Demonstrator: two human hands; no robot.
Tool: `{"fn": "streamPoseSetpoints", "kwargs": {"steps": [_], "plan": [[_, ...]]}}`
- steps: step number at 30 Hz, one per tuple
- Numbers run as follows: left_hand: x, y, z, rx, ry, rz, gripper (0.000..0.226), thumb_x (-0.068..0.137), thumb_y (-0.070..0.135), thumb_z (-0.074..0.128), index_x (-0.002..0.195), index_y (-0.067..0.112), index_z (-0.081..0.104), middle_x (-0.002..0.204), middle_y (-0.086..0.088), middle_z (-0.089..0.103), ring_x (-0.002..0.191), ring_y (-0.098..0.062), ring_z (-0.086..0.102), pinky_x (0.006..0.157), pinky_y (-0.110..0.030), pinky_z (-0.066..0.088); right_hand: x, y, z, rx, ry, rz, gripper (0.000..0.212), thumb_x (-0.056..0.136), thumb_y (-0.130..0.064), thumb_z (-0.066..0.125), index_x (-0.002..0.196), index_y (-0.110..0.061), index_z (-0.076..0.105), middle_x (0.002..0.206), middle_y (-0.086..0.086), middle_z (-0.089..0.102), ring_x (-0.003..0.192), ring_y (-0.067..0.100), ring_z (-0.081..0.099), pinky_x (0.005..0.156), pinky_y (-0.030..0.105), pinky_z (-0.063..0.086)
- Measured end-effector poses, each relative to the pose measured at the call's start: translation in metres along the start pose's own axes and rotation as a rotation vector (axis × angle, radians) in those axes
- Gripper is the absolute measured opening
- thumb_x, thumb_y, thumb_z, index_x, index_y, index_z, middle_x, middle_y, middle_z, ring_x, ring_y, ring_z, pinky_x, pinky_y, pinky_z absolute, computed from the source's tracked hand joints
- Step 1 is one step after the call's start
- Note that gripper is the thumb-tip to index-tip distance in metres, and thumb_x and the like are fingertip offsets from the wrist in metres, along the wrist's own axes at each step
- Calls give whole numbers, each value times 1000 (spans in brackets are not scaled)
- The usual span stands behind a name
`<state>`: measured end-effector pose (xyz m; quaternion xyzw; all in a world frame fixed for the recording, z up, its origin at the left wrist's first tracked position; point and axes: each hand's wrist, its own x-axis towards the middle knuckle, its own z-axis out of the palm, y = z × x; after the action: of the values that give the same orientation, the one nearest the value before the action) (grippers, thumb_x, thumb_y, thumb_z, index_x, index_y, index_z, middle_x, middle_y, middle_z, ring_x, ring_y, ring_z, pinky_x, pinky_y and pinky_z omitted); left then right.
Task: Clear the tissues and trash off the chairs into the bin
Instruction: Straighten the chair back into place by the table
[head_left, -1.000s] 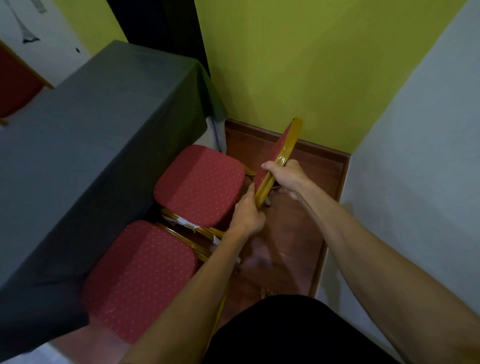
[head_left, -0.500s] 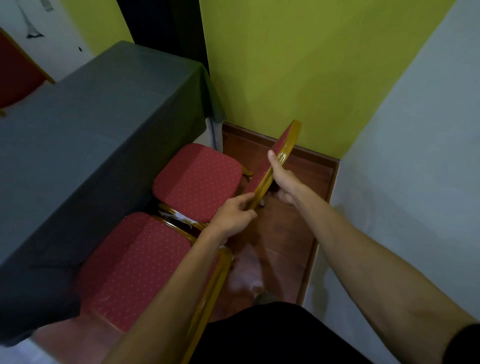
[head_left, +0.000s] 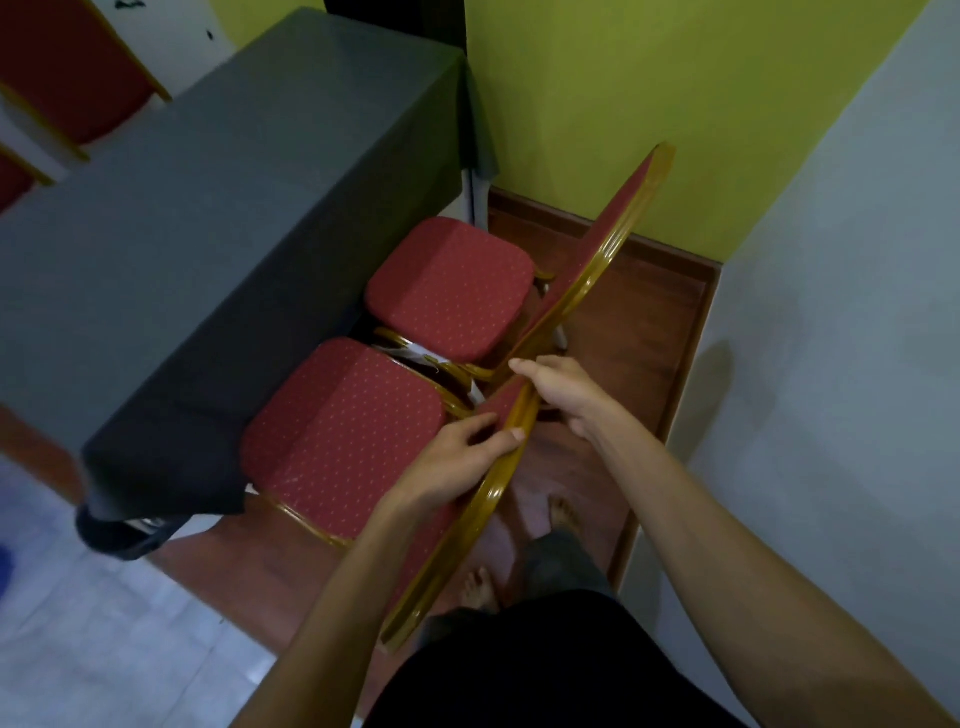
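Observation:
Two red padded chairs with gold frames stand side by side against a table. My left hand (head_left: 457, 457) grips the top of the near chair's backrest (head_left: 467, 535), thumb on the gold edge, fingers on the red front. From the other side my right hand (head_left: 566, 395) holds the same backrest top, thumb stretched out, fingers curled behind. The near seat (head_left: 343, 431) and the far seat (head_left: 452, 291) look bare. A white scrap of paper or tissue (head_left: 413, 355) is wedged in the gap between the two seats. No bin is in view.
A table under a grey cloth (head_left: 218, 218) runs along the left, over the chairs' fronts. The far chair's backrest (head_left: 615, 228) leans towards a green wall (head_left: 623, 93). A pale wall (head_left: 831, 338) closes the right. My bare feet stand on the wooden floor (head_left: 639, 322).
Both hands have left the far chair's backrest and come back to the near chair's backrest. The view has pulled back, so more of the near chair and floor shows.

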<state>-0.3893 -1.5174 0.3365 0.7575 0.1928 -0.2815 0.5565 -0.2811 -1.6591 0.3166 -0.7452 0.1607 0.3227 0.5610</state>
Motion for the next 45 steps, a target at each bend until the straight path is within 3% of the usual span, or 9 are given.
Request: {"fn": "streamPoseSetpoints", "kwargs": {"steps": [5,11,20,23,27,33,39,41,45], "plan": [[-24,-21,-2,89,-34,28,93,72,65,69,153,34,38,145,11,51,130,-14,54,109,-35,45,-32,12,20,-33,31,-40,81,95,-12,67,160,-12,18,126,6,63,79,9,55,59,10,48],[-45,-39,-1,341,-98,108,109,72,27,74,160,40,10,149,-1,50,120,-19,59,86,-23,47,-50,19,46,-25,138,-11,103,94,-11,62,162,-25,-15,151,11,49,101,19,56,67,25,46],[-50,-44,-4,315,-89,140,106,77,8,65,160,38,7,158,-18,38,138,-43,42,109,-51,40,-56,7,60,-14,220,-9,91,95,-11,50,163,-29,-8,149,13,52,122,31,62,78,32,55],[-53,-43,-4,259,-110,148,103,80,0,63,160,37,10,131,-13,63,83,-3,71,68,-27,57,-56,10,60,-1,247,-16,89,92,-9,48,163,-30,-2,146,13,54,119,33,63,92,39,57],[-55,-42,-1,195,-104,128,101,82,-6,60,160,36,12,76,13,48,41,7,50,45,-16,42,-57,12,59,16,237,-48,85,93,-7,48,162,-26,4,140,13,58,114,30,63,76,31,49],[-62,-46,6,113,-70,119,99,83,-7,59,160,35,14,87,6,55,49,4,55,47,-16,45,-57,19,59,57,229,-73,90,90,-10,57,161,-31,7,130,12,62,86,20,65,68,33,56],[-59,-44,6,45,-102,129,102,81,-13,56,162,28,9,149,-28,44,110,-34,65,43,-9,43,-68,29,57,86,256,-143,77,100,-33,60,163,-23,16,153,8,48,136,28,50,93,30,43],[-53,-48,6,51,-111,122,104,79,-11,58,162,28,8,152,-29,40,98,-26,67,44,-10,44,-70,33,57,74,251,-148,76,101,-37,58,163,-24,16,154,7,47,136,28,50,93,30,44],[-45,-62,4,121,-124,96,114,67,6,65,162,28,5,158,-26,32,137,-44,45,85,-27,56,-71,38,62,-20,280,-129,79,101,-41,54,164,-24,10,154,8,48,133,30,54,105,37,49]]}}
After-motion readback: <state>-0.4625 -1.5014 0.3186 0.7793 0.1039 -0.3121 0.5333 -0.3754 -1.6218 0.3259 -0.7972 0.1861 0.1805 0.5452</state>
